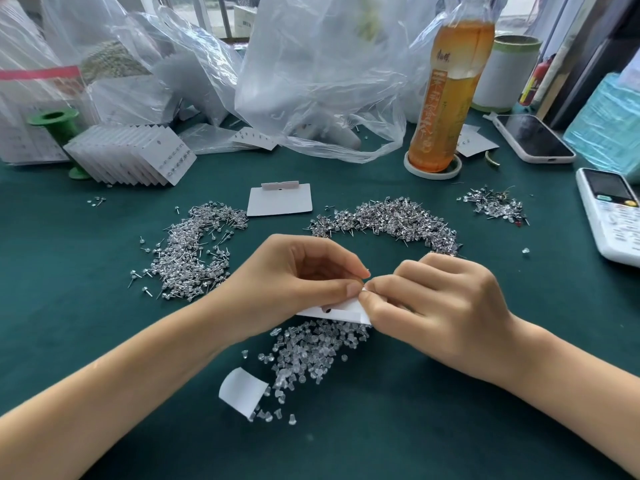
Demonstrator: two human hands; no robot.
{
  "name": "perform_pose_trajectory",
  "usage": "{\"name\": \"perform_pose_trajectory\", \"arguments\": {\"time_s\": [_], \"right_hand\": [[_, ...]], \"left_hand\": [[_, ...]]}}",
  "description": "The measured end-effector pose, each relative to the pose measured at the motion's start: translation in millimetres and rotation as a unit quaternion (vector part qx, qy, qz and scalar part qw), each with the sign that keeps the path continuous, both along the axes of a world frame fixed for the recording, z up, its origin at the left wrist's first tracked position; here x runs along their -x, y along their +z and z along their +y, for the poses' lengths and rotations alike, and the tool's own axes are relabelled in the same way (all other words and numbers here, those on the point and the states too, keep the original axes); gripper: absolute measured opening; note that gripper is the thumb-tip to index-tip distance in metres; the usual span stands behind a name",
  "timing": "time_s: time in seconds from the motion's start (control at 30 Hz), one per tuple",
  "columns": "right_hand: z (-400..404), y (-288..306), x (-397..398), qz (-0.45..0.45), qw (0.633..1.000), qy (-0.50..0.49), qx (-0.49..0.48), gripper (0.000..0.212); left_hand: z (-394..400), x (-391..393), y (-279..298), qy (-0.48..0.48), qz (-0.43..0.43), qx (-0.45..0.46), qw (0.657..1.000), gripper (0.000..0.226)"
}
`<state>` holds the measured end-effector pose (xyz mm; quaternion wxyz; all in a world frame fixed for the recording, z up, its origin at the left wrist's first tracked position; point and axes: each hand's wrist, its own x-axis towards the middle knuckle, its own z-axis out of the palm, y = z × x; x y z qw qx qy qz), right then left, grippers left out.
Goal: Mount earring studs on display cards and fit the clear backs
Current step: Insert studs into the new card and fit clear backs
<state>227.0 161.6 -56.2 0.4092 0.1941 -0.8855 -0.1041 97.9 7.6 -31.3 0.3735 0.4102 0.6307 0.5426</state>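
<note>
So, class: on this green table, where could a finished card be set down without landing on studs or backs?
Bare cloth lies at the far left, between the stacked cards and the left stud pile, and along the near edge below the clear backs. The middle and the back row of bags are crowded.

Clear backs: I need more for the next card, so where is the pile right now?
In the head view the clear backs lie centre-front on the green table, just below the card both hands hold.

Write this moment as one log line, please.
step: mounting stud | left hand: holds display card | right hand: pinching at card edge | clear backs: piled below
</note>
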Motion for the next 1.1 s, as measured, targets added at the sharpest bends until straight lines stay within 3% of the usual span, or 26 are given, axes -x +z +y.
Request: {"name": "perform_pose_trajectory", "arguments": {"time_s": [0.53, 0.6, 0.7, 0.8, 0.9, 0.97, 1.1], "right_hand": [[-4, 1, 0, 0.013, 0.999, 0.006, -0.031, 0.018], [-2, 2, 2, 0.013, 1.000, 0.002, 0.008, 0.022], [1, 2, 4, 0.005, 0.989, -0.011, 0.151, 0.017], [1, 3, 2, -0.034, 0.932, -0.036, 0.359, 0.017], [-1, 9, -1, -0.124, 0.806, -0.011, 0.578, 0.015], [0, 12, 0, -0.179, 0.734, 0.027, 0.655, 0.015], [3, 15, 3, -0.231, 0.664, 0.022, 0.711, 0.024]], "left_hand": [[0, 9, 9, -0.064, 0.013, 0.070, 0.995, 0.018], [-1, 7, 8, -0.039, 0.015, 0.042, 0.998, 0.020], [1, 8, 7, 0.052, 0.024, -0.018, 0.998, 0.021], [0, 13, 6, 0.080, 0.030, -0.031, 0.996, 0.030], [-1, 12, 4, 0.055, 0.010, -0.025, 0.998, 0.027], [0, 9, 2, 0.044, -0.014, -0.025, 0.999, 0.026], [0, 7, -2, 0.058, -0.097, -0.006, 0.994, 0.030]]}}
